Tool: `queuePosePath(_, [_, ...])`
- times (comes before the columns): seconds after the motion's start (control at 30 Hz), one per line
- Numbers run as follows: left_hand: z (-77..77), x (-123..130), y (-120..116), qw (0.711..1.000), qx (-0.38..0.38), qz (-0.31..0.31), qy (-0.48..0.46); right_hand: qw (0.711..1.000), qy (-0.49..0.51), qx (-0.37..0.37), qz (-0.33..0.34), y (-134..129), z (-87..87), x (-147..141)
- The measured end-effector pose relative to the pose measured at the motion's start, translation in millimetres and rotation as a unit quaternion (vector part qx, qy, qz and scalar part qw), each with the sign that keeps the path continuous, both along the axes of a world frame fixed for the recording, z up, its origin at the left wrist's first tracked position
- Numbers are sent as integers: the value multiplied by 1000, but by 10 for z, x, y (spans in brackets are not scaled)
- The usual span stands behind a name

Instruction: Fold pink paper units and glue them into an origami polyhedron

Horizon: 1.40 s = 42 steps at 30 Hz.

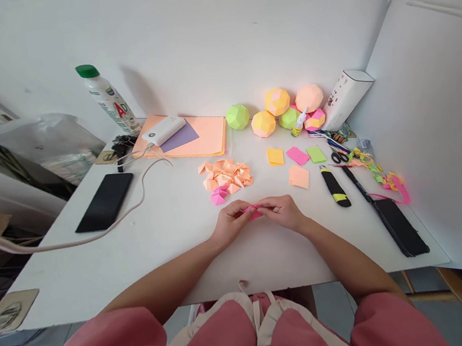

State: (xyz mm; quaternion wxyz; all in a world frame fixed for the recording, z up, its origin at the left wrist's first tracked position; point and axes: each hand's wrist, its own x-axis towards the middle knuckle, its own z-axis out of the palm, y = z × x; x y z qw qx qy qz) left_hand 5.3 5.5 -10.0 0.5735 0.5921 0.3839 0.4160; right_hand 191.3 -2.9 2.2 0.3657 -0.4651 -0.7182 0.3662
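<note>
Pink folded paper piece (255, 213), long axis crosswise, pinched by left (237, 218) and right hands (277, 212); below it, white smooth table (158, 267).

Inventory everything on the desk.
bottle: one, white, back left
power bank: one, white, back
sheets: several, mostly peach, back
cable: one, pale, left
phone: one, black, left
folded pieces: many, peach, pink, centre
balls: six, mixed, back
glue bottle: one, white, yellow, back
small papers: four stacks, mixed, centre
container: one, white, right
scissors: one, black, right
cutter: one, black, yellow, right
case: one, black, right
scraps: many, mixed, right
paper: one, pink, held
hands: two, bare, centre
</note>
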Motion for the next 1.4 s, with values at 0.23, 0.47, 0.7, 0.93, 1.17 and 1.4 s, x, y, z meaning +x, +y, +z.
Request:
queuePosePath(0.23, [-20, -14, -7, 999, 31, 25, 19, 998, 5, -59, -3, -7, 72, -8])
queuePosePath(0.47, [14, -19, -37, 995, 89, 25, 34, 994, 29, -101, 2, -20, 138, -43])
queuePosePath(0.7, [-58, -7, -10, 997, 73, 10, 18, 989, 46, -140, 6, -10, 106, -35])
queuePosePath(0.93, [-56, -24, -7, 999, 48, 3, -18, 982, 81, -168, -7, -12, 119, -31])
queuePosePath(1.17, [-81, -26, -3, 998, 44, 5, -36, 977, 105, -183, -8, -9, 123, -39])
queuePosePath(1.4, [-70, -26, -16, 998, 31, 1, -54, 972, 124, -200, -11, -13, 128, -44])
